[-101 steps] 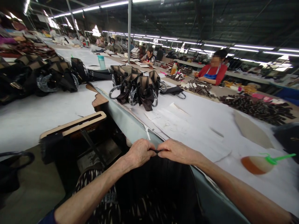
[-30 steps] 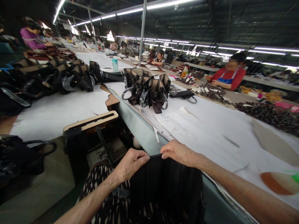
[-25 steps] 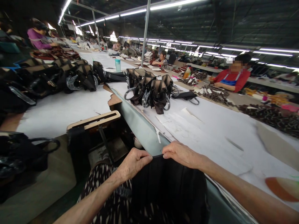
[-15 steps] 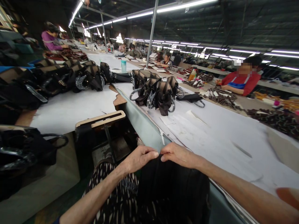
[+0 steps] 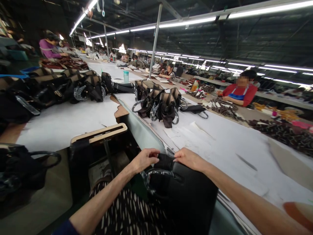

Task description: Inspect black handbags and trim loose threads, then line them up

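A black handbag hangs upright over my lap, its broad smooth side facing me. One of its handles, wrapped in clear plastic, droops across that side. At the bag's upper left corner, my left hand pinches the top edge between thumb and fingers. My right hand grips the same edge a little farther right, fingertips bent over it. The bag's lower part runs down out of view, and its far side is hidden.
Several black bags stand on the white-covered table ahead. More bags crowd the left table. A slotted wooden-rimmed arm juts out at left. A person in red sits at right, near dark strips.
The bag has turned so its smooth side and wrapped handle now show. My hands have moved slightly apart along the top edge. The view has shifted a little.
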A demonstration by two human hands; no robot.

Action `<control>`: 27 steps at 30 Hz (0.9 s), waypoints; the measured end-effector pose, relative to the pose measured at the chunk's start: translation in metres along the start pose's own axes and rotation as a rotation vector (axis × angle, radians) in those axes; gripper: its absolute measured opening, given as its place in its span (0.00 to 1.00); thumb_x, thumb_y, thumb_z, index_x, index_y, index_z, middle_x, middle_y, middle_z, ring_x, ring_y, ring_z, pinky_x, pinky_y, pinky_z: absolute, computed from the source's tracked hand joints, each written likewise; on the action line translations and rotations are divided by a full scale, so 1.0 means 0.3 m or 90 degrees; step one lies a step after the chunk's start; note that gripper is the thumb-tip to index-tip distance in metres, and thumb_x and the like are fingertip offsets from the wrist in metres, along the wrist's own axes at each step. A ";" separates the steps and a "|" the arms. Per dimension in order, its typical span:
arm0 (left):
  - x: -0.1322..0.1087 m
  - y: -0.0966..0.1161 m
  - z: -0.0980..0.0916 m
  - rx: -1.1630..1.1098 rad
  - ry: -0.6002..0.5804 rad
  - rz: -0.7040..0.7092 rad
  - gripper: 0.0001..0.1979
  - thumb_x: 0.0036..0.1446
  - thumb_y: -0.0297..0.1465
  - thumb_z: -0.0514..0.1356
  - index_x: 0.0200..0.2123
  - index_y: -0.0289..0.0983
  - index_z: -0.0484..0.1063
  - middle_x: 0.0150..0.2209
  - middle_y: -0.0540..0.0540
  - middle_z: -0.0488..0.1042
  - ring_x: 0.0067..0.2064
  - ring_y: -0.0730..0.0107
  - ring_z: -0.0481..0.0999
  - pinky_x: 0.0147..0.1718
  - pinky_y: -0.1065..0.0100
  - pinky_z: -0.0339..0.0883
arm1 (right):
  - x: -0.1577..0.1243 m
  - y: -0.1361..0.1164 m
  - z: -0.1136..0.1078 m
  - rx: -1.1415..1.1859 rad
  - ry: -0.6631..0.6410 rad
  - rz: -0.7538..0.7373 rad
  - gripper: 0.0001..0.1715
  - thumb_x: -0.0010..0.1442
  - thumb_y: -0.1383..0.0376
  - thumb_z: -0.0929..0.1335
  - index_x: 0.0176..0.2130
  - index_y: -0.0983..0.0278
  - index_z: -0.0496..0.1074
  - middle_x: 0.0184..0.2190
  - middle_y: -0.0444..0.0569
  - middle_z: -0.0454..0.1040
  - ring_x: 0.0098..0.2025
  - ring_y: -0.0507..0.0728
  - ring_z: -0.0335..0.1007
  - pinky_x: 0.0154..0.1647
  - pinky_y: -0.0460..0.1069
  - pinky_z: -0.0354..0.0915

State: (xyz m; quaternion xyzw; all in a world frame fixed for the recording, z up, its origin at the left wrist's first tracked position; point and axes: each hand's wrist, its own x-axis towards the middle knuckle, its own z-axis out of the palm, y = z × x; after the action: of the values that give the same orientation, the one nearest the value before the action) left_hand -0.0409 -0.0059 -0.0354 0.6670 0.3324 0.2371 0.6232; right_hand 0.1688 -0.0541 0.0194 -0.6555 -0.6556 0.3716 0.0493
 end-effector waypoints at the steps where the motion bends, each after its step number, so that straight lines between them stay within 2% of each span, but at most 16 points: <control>1: -0.021 0.008 0.002 -0.009 -0.010 -0.002 0.15 0.46 0.28 0.58 0.39 0.32 0.72 0.29 0.50 0.71 0.31 0.72 0.67 0.32 0.71 0.60 | -0.027 -0.017 0.010 0.000 0.010 0.001 0.13 0.48 0.61 0.62 0.17 0.63 0.57 0.14 0.37 0.52 0.19 0.48 0.51 0.20 0.44 0.46; 5: -0.094 0.029 0.018 -0.081 -0.048 -0.028 0.13 0.48 0.32 0.59 0.37 0.32 0.73 0.27 0.49 0.71 0.28 0.72 0.68 0.30 0.71 0.61 | -0.116 -0.072 0.031 -0.001 0.033 0.002 0.15 0.49 0.61 0.62 0.17 0.63 0.54 0.15 0.37 0.50 0.21 0.48 0.50 0.21 0.45 0.46; 10: -0.133 0.046 0.033 -0.093 -0.059 -0.048 0.15 0.49 0.38 0.60 0.36 0.33 0.73 0.26 0.50 0.70 0.28 0.72 0.67 0.28 0.72 0.60 | -0.158 -0.087 0.046 -0.062 0.038 0.020 0.15 0.50 0.62 0.62 0.18 0.63 0.53 0.16 0.38 0.52 0.21 0.49 0.52 0.22 0.45 0.46; 14: -0.141 0.076 0.043 -0.065 -0.071 -0.056 0.20 0.51 0.44 0.56 0.25 0.31 0.72 0.19 0.52 0.63 0.23 0.76 0.59 0.22 0.74 0.53 | -0.167 -0.082 0.057 -0.085 0.038 0.008 0.16 0.51 0.61 0.62 0.18 0.63 0.52 0.16 0.38 0.52 0.22 0.49 0.52 0.22 0.45 0.47; 16: -0.141 0.083 0.049 -0.062 -0.065 -0.080 0.19 0.50 0.44 0.57 0.24 0.31 0.72 0.19 0.53 0.63 0.23 0.77 0.59 0.22 0.74 0.52 | -0.172 -0.085 0.062 -0.085 0.035 -0.005 0.16 0.51 0.61 0.62 0.18 0.63 0.52 0.16 0.38 0.52 0.22 0.49 0.52 0.23 0.45 0.47; 19: -0.140 0.087 0.055 -0.042 -0.058 -0.102 0.18 0.49 0.42 0.58 0.29 0.31 0.75 0.20 0.52 0.65 0.23 0.76 0.60 0.22 0.74 0.53 | -0.181 -0.097 0.065 -0.087 0.034 -0.013 0.17 0.51 0.61 0.62 0.18 0.63 0.52 0.17 0.38 0.52 0.22 0.49 0.51 0.22 0.45 0.47; 23: -0.147 0.099 0.057 0.029 -0.078 -0.060 0.17 0.52 0.39 0.55 0.30 0.31 0.75 0.20 0.52 0.64 0.23 0.76 0.58 0.21 0.74 0.53 | -0.190 -0.105 0.074 -0.083 0.029 -0.021 0.17 0.51 0.62 0.62 0.18 0.64 0.51 0.16 0.38 0.50 0.21 0.48 0.49 0.22 0.45 0.46; 27: -0.167 0.095 0.062 0.098 -0.063 -0.005 0.16 0.54 0.37 0.53 0.29 0.31 0.74 0.22 0.51 0.65 0.24 0.75 0.60 0.24 0.74 0.54 | -0.191 -0.087 0.090 -0.071 0.029 -0.030 0.18 0.52 0.60 0.63 0.19 0.63 0.51 0.16 0.37 0.49 0.21 0.48 0.47 0.21 0.45 0.45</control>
State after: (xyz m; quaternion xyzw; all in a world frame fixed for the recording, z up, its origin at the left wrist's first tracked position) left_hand -0.0565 -0.0556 -0.0042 0.7227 0.3212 0.1747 0.5865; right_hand 0.1401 -0.1134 0.0386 -0.6499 -0.6894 0.3180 0.0366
